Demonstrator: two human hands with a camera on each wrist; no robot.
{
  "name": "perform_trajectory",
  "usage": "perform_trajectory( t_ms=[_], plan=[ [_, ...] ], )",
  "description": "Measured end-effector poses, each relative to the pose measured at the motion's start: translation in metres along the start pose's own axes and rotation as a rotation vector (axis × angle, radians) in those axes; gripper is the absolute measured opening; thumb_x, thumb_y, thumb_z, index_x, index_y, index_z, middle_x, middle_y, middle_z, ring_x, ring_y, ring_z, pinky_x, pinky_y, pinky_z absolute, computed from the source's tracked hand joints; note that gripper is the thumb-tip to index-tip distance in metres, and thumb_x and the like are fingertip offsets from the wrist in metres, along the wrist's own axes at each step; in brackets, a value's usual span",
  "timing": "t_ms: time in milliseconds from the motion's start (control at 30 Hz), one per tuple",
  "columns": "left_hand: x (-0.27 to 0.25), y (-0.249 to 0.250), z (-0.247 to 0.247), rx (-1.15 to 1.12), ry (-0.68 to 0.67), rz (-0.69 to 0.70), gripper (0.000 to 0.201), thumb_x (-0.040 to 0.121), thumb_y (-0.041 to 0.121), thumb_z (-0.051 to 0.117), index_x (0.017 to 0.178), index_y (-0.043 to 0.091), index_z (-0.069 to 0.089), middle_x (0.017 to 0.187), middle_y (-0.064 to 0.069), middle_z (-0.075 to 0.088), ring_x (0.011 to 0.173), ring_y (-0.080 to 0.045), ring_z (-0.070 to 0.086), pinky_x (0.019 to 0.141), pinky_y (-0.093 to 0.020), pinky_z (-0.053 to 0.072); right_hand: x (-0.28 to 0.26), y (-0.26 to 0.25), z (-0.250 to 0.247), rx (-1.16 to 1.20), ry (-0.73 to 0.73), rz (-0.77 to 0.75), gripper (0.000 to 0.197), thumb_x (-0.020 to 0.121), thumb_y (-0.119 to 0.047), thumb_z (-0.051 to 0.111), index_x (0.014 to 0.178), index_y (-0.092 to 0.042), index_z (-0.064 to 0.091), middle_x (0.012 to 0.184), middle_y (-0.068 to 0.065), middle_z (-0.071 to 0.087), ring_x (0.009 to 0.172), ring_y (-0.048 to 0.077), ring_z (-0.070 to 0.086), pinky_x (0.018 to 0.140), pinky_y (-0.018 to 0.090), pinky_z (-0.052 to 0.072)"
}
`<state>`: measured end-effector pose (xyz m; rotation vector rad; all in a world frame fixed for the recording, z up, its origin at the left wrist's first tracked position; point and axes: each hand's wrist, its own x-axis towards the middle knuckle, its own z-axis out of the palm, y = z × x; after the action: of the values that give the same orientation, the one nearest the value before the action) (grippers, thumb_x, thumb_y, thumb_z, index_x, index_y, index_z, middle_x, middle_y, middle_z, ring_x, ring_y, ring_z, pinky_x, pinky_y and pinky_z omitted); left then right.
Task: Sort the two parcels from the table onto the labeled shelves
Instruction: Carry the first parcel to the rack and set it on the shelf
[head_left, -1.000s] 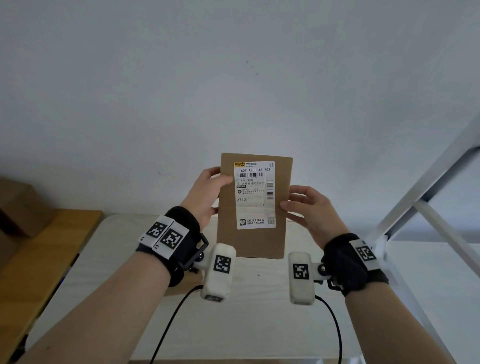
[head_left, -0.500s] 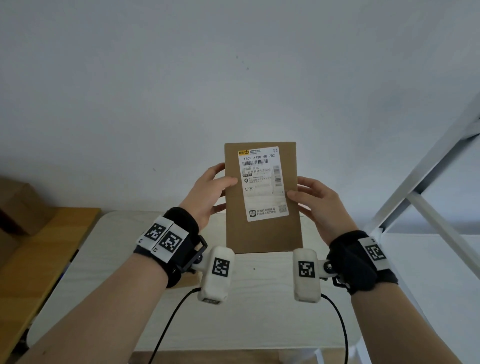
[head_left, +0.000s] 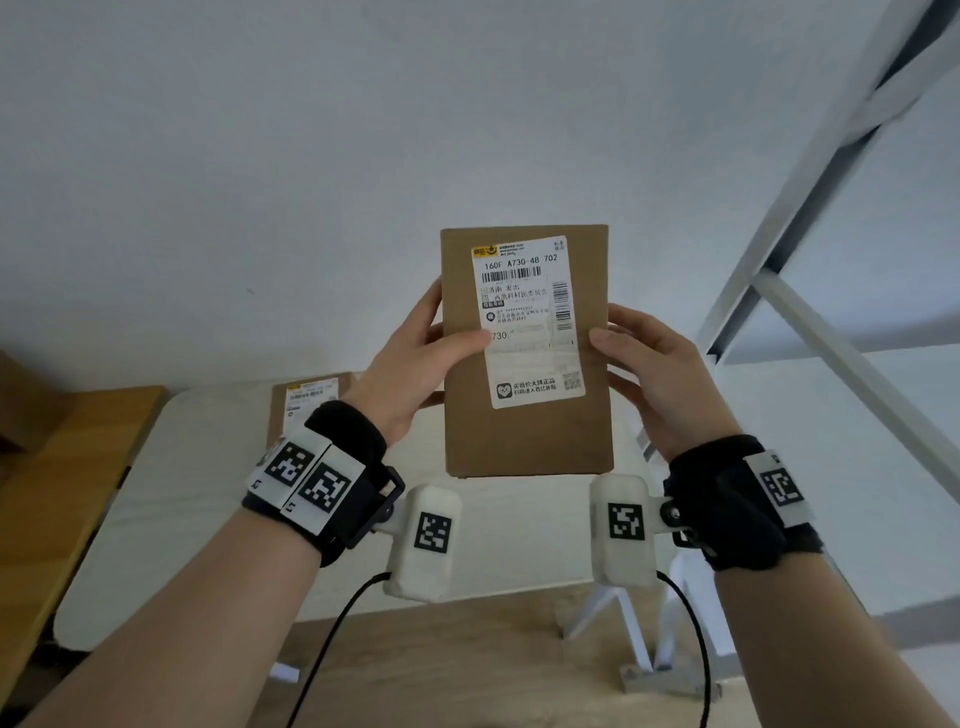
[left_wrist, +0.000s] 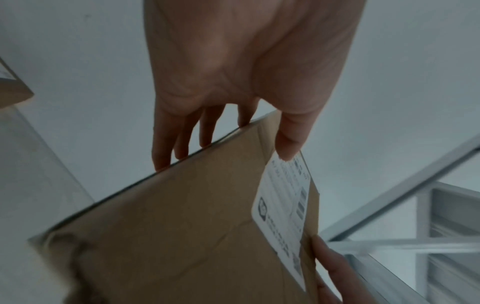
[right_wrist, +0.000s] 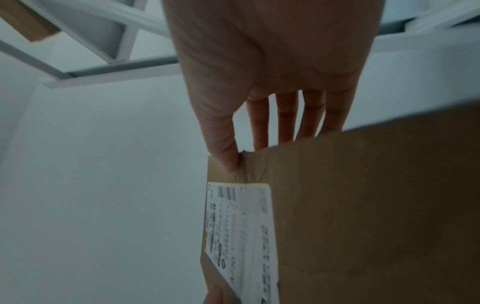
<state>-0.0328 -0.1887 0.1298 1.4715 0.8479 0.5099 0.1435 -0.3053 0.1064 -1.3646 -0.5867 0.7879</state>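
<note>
Two hands (head_left: 535, 374), one held parcel (head_left: 524, 436), one tabled parcel (head_left: 306, 402)

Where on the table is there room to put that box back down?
The white table is bare in front of the second parcel, near its front edge, and under the held parcel, between both hands. The back left part is taken by the second parcel.

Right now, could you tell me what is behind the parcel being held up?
Behind the held parcel are fingers of both hands, white wall and table; its back face is hidden.
</note>
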Motion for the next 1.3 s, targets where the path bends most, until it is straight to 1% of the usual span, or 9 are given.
perform_trajectory(
  t_ms=[167,267,433,600,800,933,1033,1199,1299],
  plan=[
    [-0.028,0.003,0.015,0.026,-0.118,0.056,0.064,0.091,0.020,0.061,0.144,0.045,0.035,0.112,0.012,0.070,0.095,-0.002,0.067,0.062,-0.018,0.051,-0.056,-0.009,-0.017,0.016,0.120,-0.067,0.038,0.087,-0.007,0.063,0.125,-0.011,0.062,0.098,-0.001,0.074,0.084,0.007,0.070,0.071,0.017,0.051],
    [-0.050,0.000,0.023,0.006,-0.216,0.079,0.062,0.091,0.019,0.060,0.142,0.047,0.037,0.104,0.017,0.072,0.096,-0.001,0.067,0.062,-0.018,0.052,-0.097,-0.012,-0.020,0.002,0.207,-0.112,0.040,0.086,-0.004,0.063,0.125,-0.012,0.062,0.107,0.004,0.073,0.090,0.012,0.071,0.072,0.020,0.054],
    [-0.091,-0.008,0.034,-0.010,-0.371,0.100,0.068,0.091,0.018,0.060,0.147,0.046,0.031,0.116,0.008,0.070,0.105,-0.011,0.067,0.076,-0.031,0.052,-0.169,-0.008,-0.024,-0.018,0.333,-0.168,0.046,0.080,-0.006,0.066,0.125,-0.015,0.064,0.117,0.008,0.072,0.101,0.021,0.069,0.077,0.030,0.055],
    [-0.131,-0.002,0.067,-0.005,-0.548,0.158,0.070,0.091,0.019,0.059,0.148,0.045,0.028,0.126,0.002,0.065,0.109,-0.013,0.065,0.085,-0.034,0.052,-0.247,-0.018,-0.044,-0.035,0.452,-0.231,0.043,0.084,-0.001,0.061,0.125,-0.014,0.063,0.112,0.005,0.073,0.095,0.015,0.070,0.071,0.022,0.055],
    [-0.174,0.019,0.140,-0.007,-0.780,0.243,0.068,0.092,0.019,0.059,0.147,0.045,0.029,0.129,0.000,0.062,0.104,-0.008,0.065,0.062,-0.016,0.054,-0.326,-0.037,-0.081,-0.013,0.690,-0.300,0.044,0.085,-0.001,0.061,0.128,-0.011,0.059,0.109,0.002,0.072,0.084,0.011,0.071,0.065,0.020,0.055],
    [-0.198,0.035,0.192,0.034,-0.898,0.330,0.074,0.088,0.024,0.060,0.150,0.044,0.024,0.133,-0.002,0.059,0.117,-0.017,0.061,0.086,-0.034,0.054,-0.364,-0.052,-0.112,0.035,0.825,-0.355,0.040,0.087,0.000,0.058,0.125,-0.012,0.060,0.096,-0.005,0.076,0.080,0.008,0.072,0.066,0.022,0.057],
    [-0.214,0.048,0.236,0.040,-0.976,0.397,0.075,0.087,0.025,0.059,0.151,0.042,0.023,0.135,0.000,0.057,0.121,-0.018,0.059,0.096,-0.039,0.051,-0.388,-0.063,-0.143,0.051,0.921,-0.389,0.036,0.088,-0.003,0.057,0.122,-0.015,0.063,0.102,-0.003,0.075,0.079,0.006,0.073,0.074,0.031,0.059],
    [-0.233,0.066,0.325,0.042,-1.039,0.480,0.068,0.092,0.025,0.056,0.150,0.044,0.025,0.136,0.003,0.056,0.126,-0.018,0.055,0.103,-0.046,0.046,-0.415,-0.082,-0.212,0.065,1.017,-0.461,0.039,0.088,-0.003,0.058,0.127,-0.009,0.060,0.102,-0.002,0.075,0.076,0.004,0.072,0.077,0.034,0.059],
    [-0.239,0.078,0.386,0.026,-1.039,0.496,0.067,0.092,0.024,0.055,0.150,0.042,0.026,0.136,0.002,0.057,0.124,-0.016,0.055,0.100,-0.040,0.049,-0.423,-0.095,-0.266,0.077,1.041,-0.495,0.038,0.087,-0.001,0.058,0.124,-0.008,0.060,0.097,-0.002,0.075,0.076,0.006,0.073,0.077,0.035,0.059]
  ],
)
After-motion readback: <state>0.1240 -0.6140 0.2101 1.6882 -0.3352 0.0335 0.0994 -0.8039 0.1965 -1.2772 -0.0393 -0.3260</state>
